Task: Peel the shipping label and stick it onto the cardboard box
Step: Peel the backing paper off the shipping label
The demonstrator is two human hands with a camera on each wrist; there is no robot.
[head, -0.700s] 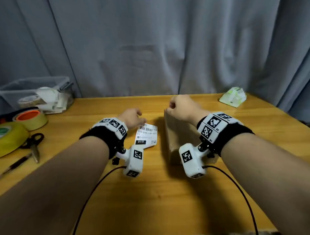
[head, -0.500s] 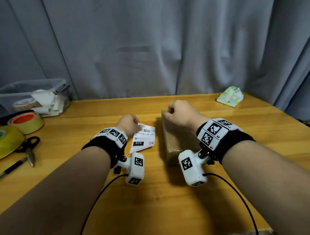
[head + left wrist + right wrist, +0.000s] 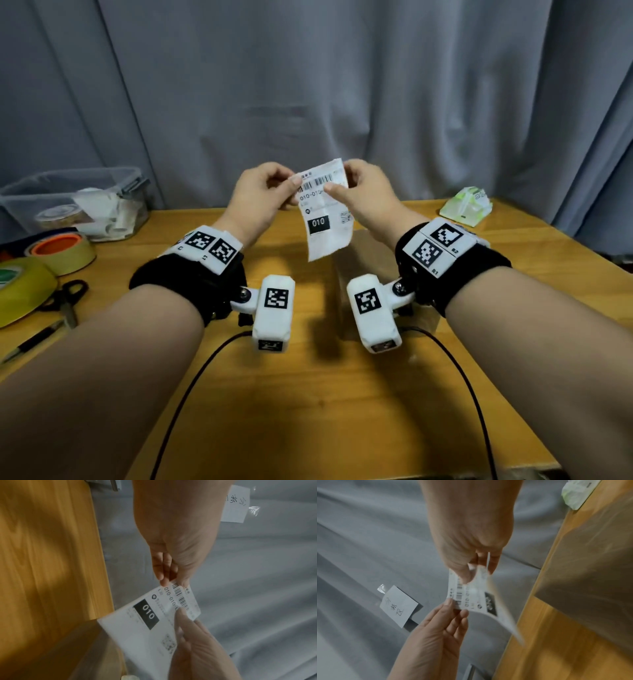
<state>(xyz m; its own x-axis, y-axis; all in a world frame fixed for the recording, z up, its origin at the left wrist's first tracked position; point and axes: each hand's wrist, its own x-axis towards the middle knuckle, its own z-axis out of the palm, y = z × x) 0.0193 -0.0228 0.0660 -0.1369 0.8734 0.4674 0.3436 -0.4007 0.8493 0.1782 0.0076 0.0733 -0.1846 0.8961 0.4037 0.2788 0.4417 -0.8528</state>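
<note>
The white shipping label (image 3: 325, 219), with a barcode and a black "010" block, hangs in the air above the wooden table (image 3: 308, 394). My left hand (image 3: 291, 186) pinches its top left corner. My right hand (image 3: 337, 180) pinches the top edge beside it, thumb on the printed face. The left wrist view shows the label (image 3: 145, 622) between both hands, and in the right wrist view the label (image 3: 474, 599) curves downward. The brown cardboard box (image 3: 370, 253) stands on the table under my right wrist, partly hidden by it.
A clear plastic bin (image 3: 68, 202) stands at the back left. In front of it lie tape rolls (image 3: 63, 251), scissors (image 3: 68, 301) and a pen (image 3: 30, 339). A green-white packet (image 3: 466, 210) sits at the back right. A handwritten note (image 3: 399, 605) is taped to the grey curtain.
My left hand lifted the label off the table to chest height. My right hand left the top of the box and came over to pinch the label's top edge.
</note>
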